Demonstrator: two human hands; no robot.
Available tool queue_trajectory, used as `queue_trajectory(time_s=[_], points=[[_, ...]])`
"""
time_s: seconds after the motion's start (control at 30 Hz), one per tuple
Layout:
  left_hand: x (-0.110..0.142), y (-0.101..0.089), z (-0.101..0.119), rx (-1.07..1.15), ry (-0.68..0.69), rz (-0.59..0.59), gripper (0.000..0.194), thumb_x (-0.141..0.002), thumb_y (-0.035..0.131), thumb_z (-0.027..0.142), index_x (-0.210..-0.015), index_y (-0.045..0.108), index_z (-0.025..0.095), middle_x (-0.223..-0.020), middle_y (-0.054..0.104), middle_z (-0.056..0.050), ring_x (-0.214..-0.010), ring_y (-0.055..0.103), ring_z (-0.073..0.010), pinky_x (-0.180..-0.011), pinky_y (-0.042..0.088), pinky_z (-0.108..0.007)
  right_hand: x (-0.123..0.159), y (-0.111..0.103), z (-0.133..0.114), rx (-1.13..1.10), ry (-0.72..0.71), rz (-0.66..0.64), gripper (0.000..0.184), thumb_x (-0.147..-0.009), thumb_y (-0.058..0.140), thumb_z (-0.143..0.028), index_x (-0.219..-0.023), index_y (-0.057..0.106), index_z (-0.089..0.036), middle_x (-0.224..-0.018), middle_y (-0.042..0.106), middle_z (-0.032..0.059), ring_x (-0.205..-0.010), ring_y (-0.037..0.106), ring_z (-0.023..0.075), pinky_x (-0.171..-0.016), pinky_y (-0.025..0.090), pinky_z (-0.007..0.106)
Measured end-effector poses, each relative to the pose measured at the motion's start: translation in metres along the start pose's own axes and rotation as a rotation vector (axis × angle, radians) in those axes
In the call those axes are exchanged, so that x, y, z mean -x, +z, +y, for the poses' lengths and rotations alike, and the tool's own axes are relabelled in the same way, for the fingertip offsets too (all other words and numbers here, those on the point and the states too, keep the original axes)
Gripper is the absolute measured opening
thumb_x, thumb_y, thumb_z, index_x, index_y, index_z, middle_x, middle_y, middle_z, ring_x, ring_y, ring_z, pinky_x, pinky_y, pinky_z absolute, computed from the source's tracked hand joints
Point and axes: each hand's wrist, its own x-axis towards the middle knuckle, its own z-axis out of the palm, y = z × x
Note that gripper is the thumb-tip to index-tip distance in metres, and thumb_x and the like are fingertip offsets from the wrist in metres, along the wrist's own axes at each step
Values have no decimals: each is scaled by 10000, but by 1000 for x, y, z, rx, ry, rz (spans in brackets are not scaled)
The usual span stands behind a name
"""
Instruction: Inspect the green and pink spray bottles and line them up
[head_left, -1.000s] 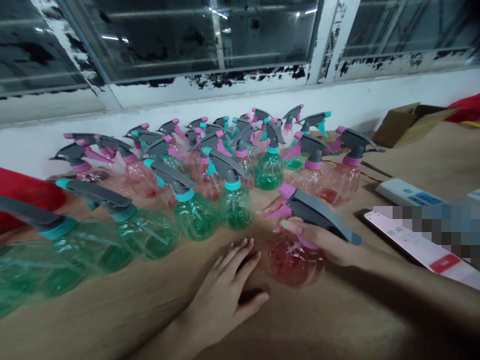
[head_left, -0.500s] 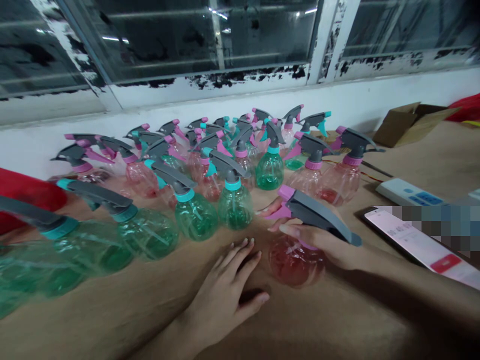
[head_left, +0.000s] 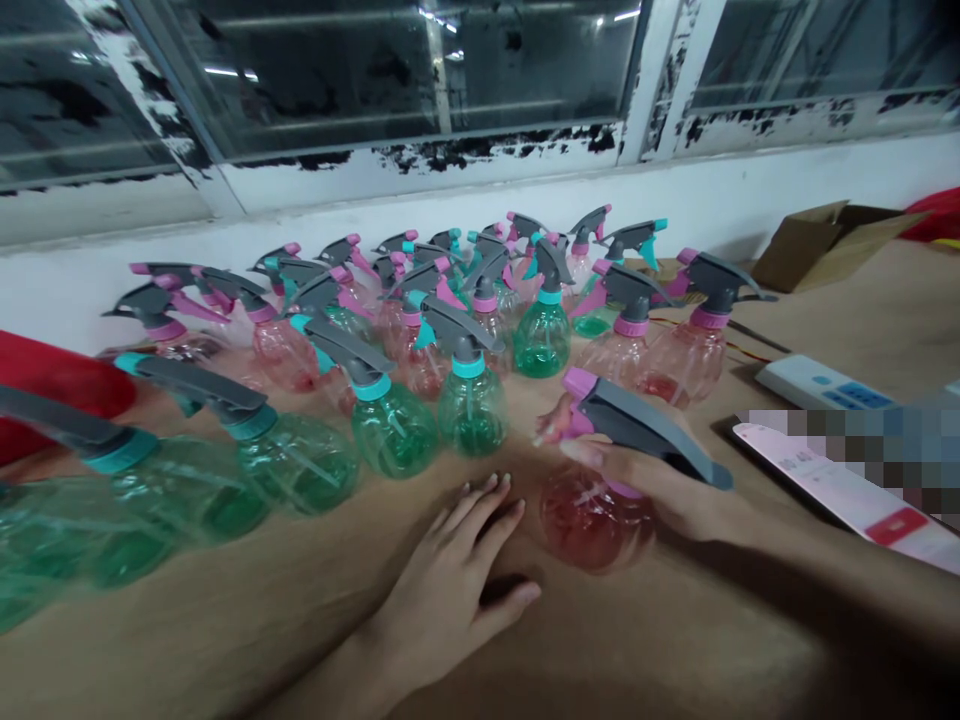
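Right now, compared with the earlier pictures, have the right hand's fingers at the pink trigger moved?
Yes: the fingers of the right hand have drawn rightward, into the held spray bottle, widening their gap from the nearest green bottle.

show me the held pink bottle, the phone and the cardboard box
Held pink bottle (head_left: 589,522): head view, on its rounded body.
Phone (head_left: 832,490): head view, on its lit screen.
Cardboard box (head_left: 801,250): head view, on its side wall.

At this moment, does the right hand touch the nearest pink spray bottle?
Touching. The head view shows the right hand wrapped around the neck of the nearest pink spray bottle, below its grey spray head.
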Motion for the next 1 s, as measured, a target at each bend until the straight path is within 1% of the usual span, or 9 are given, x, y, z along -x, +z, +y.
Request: queue_trajectory(time_s=[0.07, 0.13, 0.2, 0.33, 0.47, 0.57, 0.67, 0.83, 1.0], points=[[0, 0, 0, 11, -4, 1, 581, -910, 525, 507, -1373, 424, 172, -1478, 358, -117, -1338, 349, -288, -1045, 361, -476, 3, -1, 7, -2, 70, 25, 106, -866, 580, -303, -880, 661, -237, -832, 654, 17, -812, 634, 194, -785, 512, 354], [0, 0, 0, 20, -6, -1, 580, -909, 530, 505, -1371, 425, 171, -1476, 360, -121, -1337, 350, -292, -1045, 360, -483, 5, -3, 10, 4, 101, 42, 105, -843, 610, -328, -820, 657, -237, -815, 650, 23, -840, 633, 215, -785, 511, 372], [1, 0, 0, 26, -5, 0, 580, -908, 533, 503, -1369, 427, 168, -1476, 360, -122, -1336, 350, -295, -1045, 359, -490, 4, -4, 9, 0, 76, 31, 114, -845, 607, -343, -816, 662, -247, -798, 655, 20, -841, 639, 222, -798, 506, 384], [1, 0, 0, 25, -5, 8, 569, -910, 532, 496, -1367, 426, 175, -1478, 358, -113, -1337, 351, -286, -1051, 355, -483, -3, -1, 0, -85, 20, -18, 134, -869, 588, -325, -966, 667, -277, -892, 695, 13, -880, 662, 212, -839, 509, 381], [1, 0, 1, 17, -9, 1, 579, -907, 541, 492, -1371, 423, 167, -1481, 353, -117, -1337, 349, -289, -1049, 359, -476, -6, 4, -7, -176, 1, 7, 185, -853, 617, -324, -1027, 656, -279, -923, 708, 4, -1037, 635, 210, -951, 471, 377], [0, 0, 1, 14, -11, -6, 578, -908, 537, 495, -1372, 423, 171, -1479, 357, -115, -1333, 355, -292, -1043, 366, -480, -7, 6, -11, -199, 8, 28, 182, -842, 633, -314, -1019, 653, -278, -989, 706, 5, -1052, 630, 202, -958, 474, 368], [0, 1, 0, 15, -12, -2, 568, -910, 539, 487, -1373, 422, 179, -1480, 355, -110, -1336, 351, -289, -1049, 359, -476, -7, 6, -16, -191, -6, 40, 171, -838, 640, -287, -1009, 644, -280, -1069, 690, 7, -1030, 637, 199, -933, 490, 357], [1, 1, -1, 28, -20, -2, 571, -912, 532, 490, -1376, 417, 179, -1479, 356, -115, -1335, 353, -293, -1044, 363, -481, -9, 4, -17, -98, -23, 46, 148, -827, 643, -322, -962, 651, -263, -1019, 679, 23, -981, 638, 209, -915, 486, 377], [1, 1, 0, 29, -11, 10, 570, -909, 536, 493, -1371, 423, 179, -1476, 363, -113, -1336, 352, -291, -1046, 361, -475, -10, 3, -11, -77, -61, 20, 195, -835, 633, -338, -1022, 635, -284, -1050, 658, 16, -1033, 610, 201, -964, 454, 369]])
